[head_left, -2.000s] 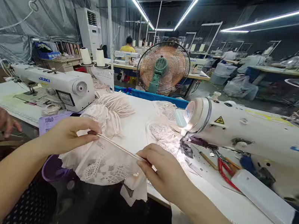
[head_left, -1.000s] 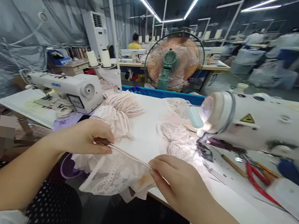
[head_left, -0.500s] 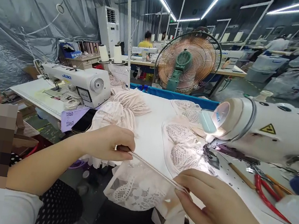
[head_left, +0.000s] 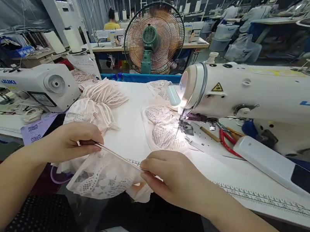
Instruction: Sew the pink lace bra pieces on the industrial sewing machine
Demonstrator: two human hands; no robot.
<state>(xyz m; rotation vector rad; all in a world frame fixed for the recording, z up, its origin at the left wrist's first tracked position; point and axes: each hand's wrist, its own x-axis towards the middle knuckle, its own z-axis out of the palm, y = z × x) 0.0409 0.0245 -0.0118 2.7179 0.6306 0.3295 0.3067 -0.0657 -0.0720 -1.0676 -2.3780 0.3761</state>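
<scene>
A pale cream lace piece [head_left: 101,178] hangs over the table's front edge, its upper edge drawn out straight between both hands. My left hand [head_left: 76,140] pinches one end of that edge between thumb and fingers. The other end is pinched by my right hand [head_left: 167,175]. Beneath the needle area of the right sewing machine [head_left: 223,91] lie more lace pieces [head_left: 166,133], lit by its lamp. A heap of cream lace pieces [head_left: 92,112] rests just beyond my left hand.
A second sewing machine [head_left: 42,82] stands at the left, beside a purple paper [head_left: 37,128]. Red-handled scissors [head_left: 225,143] and a white handheld device [head_left: 276,164] lie on the right. Behind the table stands a large fan [head_left: 153,39]. A printed ruler [head_left: 265,200] runs along the front edge.
The view has swung to the right, so more of the right sewing machine shows. Both hands still stretch the lace edge. A blurred-out person at the far left has gone out of view.
</scene>
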